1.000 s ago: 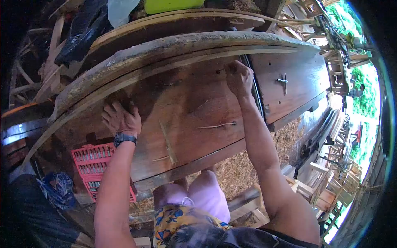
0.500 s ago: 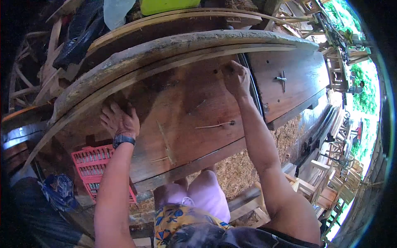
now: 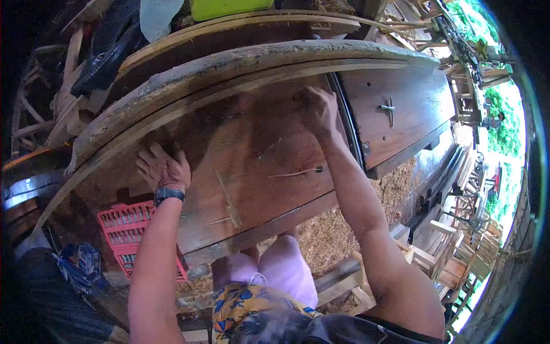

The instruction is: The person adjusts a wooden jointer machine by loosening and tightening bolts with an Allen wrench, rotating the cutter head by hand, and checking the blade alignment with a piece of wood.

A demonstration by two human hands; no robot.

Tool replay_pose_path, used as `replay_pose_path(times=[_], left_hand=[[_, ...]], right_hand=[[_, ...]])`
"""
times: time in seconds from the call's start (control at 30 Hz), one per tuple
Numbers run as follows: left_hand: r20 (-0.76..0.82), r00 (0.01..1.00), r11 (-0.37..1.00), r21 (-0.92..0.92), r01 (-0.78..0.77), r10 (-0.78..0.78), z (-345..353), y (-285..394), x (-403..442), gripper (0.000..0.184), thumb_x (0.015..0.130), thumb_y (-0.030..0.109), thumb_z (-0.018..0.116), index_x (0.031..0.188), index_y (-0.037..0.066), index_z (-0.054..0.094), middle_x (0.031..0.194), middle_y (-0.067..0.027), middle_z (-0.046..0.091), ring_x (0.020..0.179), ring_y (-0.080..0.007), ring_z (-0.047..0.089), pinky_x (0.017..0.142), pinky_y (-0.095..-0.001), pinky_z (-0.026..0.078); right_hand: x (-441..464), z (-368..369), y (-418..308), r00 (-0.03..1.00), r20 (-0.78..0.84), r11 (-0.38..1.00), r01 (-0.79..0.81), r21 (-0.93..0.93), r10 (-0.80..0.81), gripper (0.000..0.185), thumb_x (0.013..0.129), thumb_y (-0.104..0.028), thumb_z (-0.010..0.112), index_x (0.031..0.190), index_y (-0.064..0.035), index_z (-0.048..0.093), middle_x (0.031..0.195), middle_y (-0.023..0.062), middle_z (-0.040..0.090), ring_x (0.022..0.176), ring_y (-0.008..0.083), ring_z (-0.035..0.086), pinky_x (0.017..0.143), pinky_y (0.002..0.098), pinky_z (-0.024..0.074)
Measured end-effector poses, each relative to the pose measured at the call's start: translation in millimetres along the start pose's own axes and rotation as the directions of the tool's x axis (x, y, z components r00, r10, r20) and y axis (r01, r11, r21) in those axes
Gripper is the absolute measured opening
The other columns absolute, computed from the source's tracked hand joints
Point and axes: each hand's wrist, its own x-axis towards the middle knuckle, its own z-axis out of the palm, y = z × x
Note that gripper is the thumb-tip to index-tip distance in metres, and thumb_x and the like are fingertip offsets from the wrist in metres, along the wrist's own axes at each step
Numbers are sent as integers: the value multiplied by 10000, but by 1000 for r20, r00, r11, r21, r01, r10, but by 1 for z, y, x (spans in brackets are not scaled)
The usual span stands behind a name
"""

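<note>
My left hand (image 3: pixel 164 166) lies on the dark wooden panel (image 3: pixel 269 143) with its fingers spread, a watch on the wrist. Over the far part of the panel, near a small dark hole, my right hand (image 3: pixel 322 113) is curled; its fingertips are in shadow, and what they hold, if anything, cannot be made out. A thin pale strip (image 3: pixel 295 172) lies by another hole nearer me. To the right of a dark gap, a metal T-shaped tool (image 3: pixel 391 109) stands on the second panel (image 3: pixel 421 100).
A red socket case (image 3: pixel 123 232) sits open by my left forearm. A long curved timber (image 3: pixel 229 60) runs along the far side. Wood scraps and stacked frames (image 3: pixel 458 264) fill the right, with shavings on the ground. A person's dark-clothed leg (image 3: pixel 46 298) shows at lower left.
My right hand has shifted slightly and turned at the wrist near the far hole. My left hand keeps its place on the panel. The whole view has drifted a little.
</note>
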Motion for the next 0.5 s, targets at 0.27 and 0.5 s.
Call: replay_pose_path(times=[0.27,0.5], left_hand=[[-149,988,999,7,-32,33,8,0,0,706,935,554,500,1406,32,429,1412,-277,411,1312,-482,383,1122,-597,270],[-1,1000,999,52,1,-1,-9,8,-1,718,924,535,531,1425,34,416,1445,-276,387,1331,-484,371,1123,-600,274]], right_hand=[[5,-17,-28,1000,9,996,9,-91,-9,323,726,-300,756,1000,-140,700,930,111,703,973,329,662,920,498,428],[1,-1,-19,1000,-8,994,-5,-112,4,193,794,-303,695,862,-123,690,869,126,690,843,365,655,774,466,453]])
